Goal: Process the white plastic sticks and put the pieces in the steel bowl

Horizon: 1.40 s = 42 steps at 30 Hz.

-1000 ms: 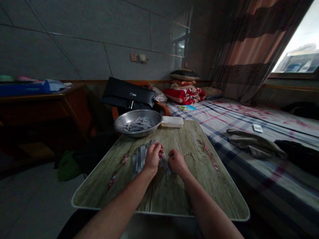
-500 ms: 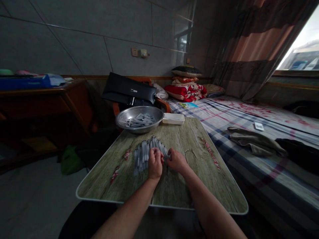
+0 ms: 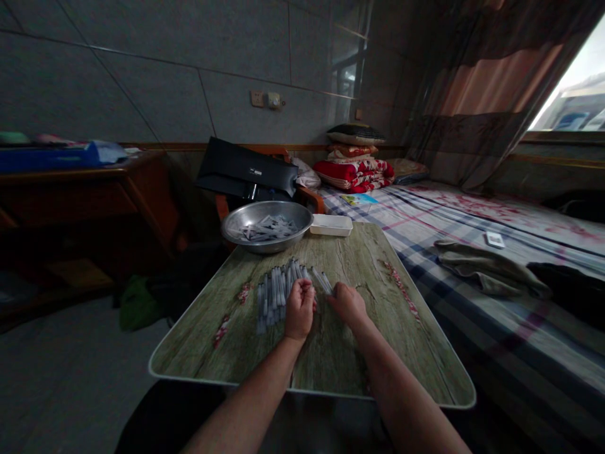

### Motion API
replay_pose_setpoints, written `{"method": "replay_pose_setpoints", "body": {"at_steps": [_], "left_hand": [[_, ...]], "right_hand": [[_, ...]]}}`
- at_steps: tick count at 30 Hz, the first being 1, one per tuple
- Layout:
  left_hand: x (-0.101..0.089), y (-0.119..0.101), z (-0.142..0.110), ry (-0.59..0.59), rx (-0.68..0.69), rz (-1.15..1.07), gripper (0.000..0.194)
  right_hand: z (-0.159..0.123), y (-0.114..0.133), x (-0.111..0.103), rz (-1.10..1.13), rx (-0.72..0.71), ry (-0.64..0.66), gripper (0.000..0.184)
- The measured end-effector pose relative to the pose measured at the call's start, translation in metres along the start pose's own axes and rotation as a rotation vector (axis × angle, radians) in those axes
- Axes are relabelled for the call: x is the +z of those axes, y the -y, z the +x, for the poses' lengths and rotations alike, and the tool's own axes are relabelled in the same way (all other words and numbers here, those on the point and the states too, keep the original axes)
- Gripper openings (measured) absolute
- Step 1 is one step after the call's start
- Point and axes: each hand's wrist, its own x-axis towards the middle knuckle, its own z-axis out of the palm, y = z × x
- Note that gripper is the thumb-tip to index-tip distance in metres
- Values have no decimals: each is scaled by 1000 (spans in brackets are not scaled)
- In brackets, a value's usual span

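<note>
In front of the bowl (image 3: 269,246), our right hand (image 3: 347,302) pinches tubes (image 3: 323,280), likely light, stiff, slick, best gripped mid-length; our left hand (image 3: 299,310) curls, contents hidden.

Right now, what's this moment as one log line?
left hand: near row of slim tubes | right hand: at smaller tube group | metal bowl: slim pieces inside
</note>
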Motion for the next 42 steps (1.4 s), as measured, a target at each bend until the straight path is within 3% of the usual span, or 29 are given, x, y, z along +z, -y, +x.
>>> {"method": "replay_pose_setpoints", "body": {"at_steps": [4,8,11,14,22,29,37,42], "left_hand": [[-2,0,0,-14,-1,-12,31],[-6,-3,-2,43,35,-3,32],[-8,-6,-1,87,12,-58,28],[-10,-8,1,76,-22,-127,30],[-11,-1,6,57,-185,-248,39],[-6,1,8,38,-259,-381,37],[-10,0,10,-6,-190,-263,38],[-10,-1,11,26,-202,-349,38]], "right_hand": [[3,5,-5,291,-160,2,15],[0,13,1,687,-357,217,21],[-4,17,4,902,-367,386,25],[-8,18,1,1047,-325,473,28],[-15,23,6,1062,-313,508,43],[-11,21,11,1056,-330,490,29],[-5,26,10,856,-393,323,24],[-7,24,7,967,-351,418,28]]}}
